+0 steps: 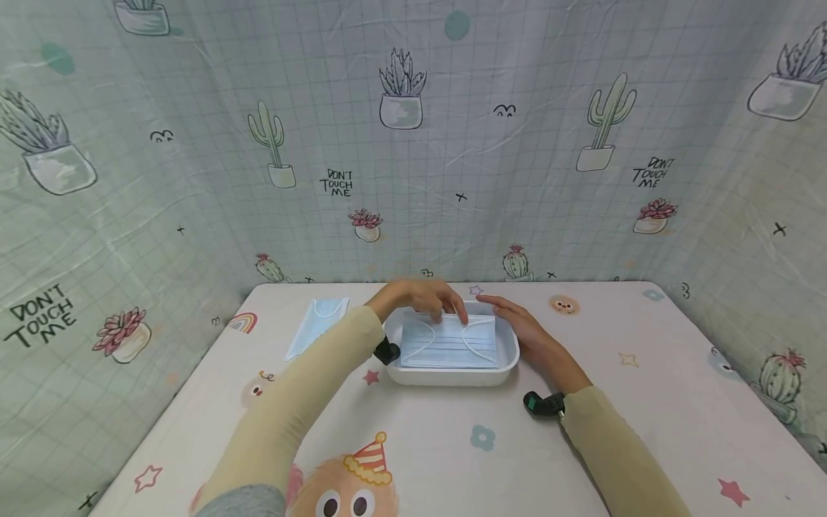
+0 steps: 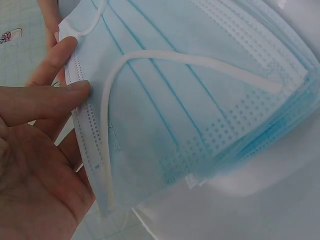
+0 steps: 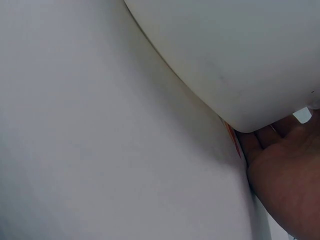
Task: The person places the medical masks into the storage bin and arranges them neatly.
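A white tray [image 1: 452,375] sits mid-table with a stack of blue face masks [image 1: 449,345] in it. My left hand [image 1: 452,312] reaches over the stack's far edge. In the left wrist view the left hand [image 2: 75,75] pinches the edge of the top mask [image 2: 190,85], thumb on top and fingers underneath, above the tray [image 2: 280,200]. My right hand [image 1: 500,306] lies with straight fingers against the tray's right side. In the right wrist view its palm [image 3: 280,170] touches the tray's outer wall [image 3: 240,55].
A single blue mask [image 1: 316,327] lies flat on the table at the far left. The white patterned tablecloth [image 1: 646,402] stretches to both sides and in front of the tray. Cactus-print curtains [image 1: 413,143] close in the back and sides.
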The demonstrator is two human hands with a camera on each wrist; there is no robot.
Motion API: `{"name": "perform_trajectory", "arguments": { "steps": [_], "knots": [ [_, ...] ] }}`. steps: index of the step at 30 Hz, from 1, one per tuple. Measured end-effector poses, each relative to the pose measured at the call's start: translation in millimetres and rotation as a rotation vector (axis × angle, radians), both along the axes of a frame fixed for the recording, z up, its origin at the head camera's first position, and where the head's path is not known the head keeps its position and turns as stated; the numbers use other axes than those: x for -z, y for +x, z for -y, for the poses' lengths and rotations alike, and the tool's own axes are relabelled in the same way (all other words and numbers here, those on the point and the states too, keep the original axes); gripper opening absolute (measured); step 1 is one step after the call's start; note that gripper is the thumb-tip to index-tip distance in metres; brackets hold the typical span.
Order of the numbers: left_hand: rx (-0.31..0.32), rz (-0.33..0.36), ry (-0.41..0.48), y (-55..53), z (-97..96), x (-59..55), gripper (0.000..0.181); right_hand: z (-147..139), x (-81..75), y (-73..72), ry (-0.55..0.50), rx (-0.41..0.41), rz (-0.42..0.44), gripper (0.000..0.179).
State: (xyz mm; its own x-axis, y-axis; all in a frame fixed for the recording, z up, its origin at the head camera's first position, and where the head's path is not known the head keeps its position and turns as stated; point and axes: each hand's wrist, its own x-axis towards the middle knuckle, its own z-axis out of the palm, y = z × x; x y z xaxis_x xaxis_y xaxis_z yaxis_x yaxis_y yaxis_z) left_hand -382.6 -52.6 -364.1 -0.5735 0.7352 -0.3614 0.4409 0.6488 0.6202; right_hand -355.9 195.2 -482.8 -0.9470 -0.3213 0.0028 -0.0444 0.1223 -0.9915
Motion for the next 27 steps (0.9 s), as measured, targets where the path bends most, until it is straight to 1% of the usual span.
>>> {"name": "perform_trajectory", "arguments": {
  "steps": [5,10,18,27],
  "knots": [
    [-0.018,-0.015,-0.01,0.5,1.8,2.0,0.05,0,-0.8,0.7,-0.007,-0.002,0.005,0.047],
    [-0.03,-0.033,-0.014,0.4,4.7,3.9,0.05,0,-1.2,1.1,0.007,-0.001,0.008,0.047],
    [-0.019,-0.065,-0.013,-1.1,6.9,7.2,0.047,0,-2.2,1.7,0.005,-0.001,0.012,0.047],
    [-0.02,-0.056,0.016,-6.2,10.6,7.4,0.047,0,-1.7,0.5,0.005,0.006,0.008,0.047]
  ]
}}
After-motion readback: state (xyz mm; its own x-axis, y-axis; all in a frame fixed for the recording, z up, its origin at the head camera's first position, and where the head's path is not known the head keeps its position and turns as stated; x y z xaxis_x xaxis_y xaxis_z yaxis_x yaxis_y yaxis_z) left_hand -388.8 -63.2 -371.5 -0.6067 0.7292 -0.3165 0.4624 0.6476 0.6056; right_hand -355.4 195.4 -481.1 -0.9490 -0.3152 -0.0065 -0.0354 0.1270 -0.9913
